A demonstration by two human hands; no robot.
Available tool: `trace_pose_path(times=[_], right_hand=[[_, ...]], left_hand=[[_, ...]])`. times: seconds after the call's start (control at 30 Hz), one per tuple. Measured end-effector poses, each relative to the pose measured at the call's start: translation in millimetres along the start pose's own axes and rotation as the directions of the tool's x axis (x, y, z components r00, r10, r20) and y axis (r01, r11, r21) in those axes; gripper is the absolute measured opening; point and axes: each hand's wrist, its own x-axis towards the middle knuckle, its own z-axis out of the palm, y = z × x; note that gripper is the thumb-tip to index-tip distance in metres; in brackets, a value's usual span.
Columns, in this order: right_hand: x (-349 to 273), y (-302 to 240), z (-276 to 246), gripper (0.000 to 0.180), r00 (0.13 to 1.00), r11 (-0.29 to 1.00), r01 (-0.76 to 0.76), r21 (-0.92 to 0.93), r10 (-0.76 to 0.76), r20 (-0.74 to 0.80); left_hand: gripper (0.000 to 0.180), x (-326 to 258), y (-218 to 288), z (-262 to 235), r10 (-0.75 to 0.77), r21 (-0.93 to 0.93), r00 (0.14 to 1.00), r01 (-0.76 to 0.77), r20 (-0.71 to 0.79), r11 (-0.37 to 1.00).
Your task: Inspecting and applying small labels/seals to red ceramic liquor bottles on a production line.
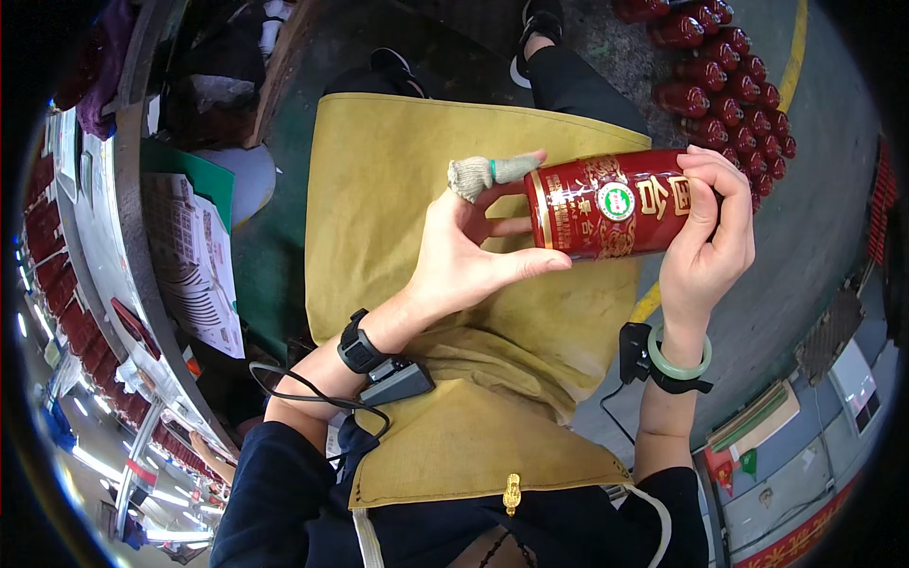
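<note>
With the left hand [461, 244] and right hand [712, 223] pinching the red bottle [579, 210] near its glossy ends, it could slip if either grip slackens

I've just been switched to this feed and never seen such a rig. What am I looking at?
No machine here: one picture, taken by a wide fisheye camera on a person's head, looking down, so straight edges bend. The person's right hand grasps one end of a red bottle; the left hand, with a knitted finger cover, is spread at the other end. Beneath them is a mustard-coloured apron. More red bottles are grouped on the floor at upper right; papers are at left.
</note>
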Motion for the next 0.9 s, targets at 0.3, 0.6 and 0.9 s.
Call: trace_pose_path(times=[0.3,0.6,0.9], right_hand=[[3.2,-6.6,0.5,0.004,0.999,0.996,-0.051,-0.07,0.051,-0.002],[16.0,-41.6,-2.0,0.017,0.985,0.993,0.117,0.003,-0.116,0.13],[18.9,-44.4,18.8,0.022,0.93,0.967,0.215,0.137,-0.246,0.273]], left_hand=[[0.069,-2.3,-7.5,-3.2,0.203,0.016,0.973,-0.206,0.111,0.978],[0.07,2.9,-2.0,1.0,0.196,0.149,0.98,-0.199,0.035,0.969],[0.071,2.4,5.3,0.7,0.212,0.184,0.977,-0.214,0.029,0.959]])
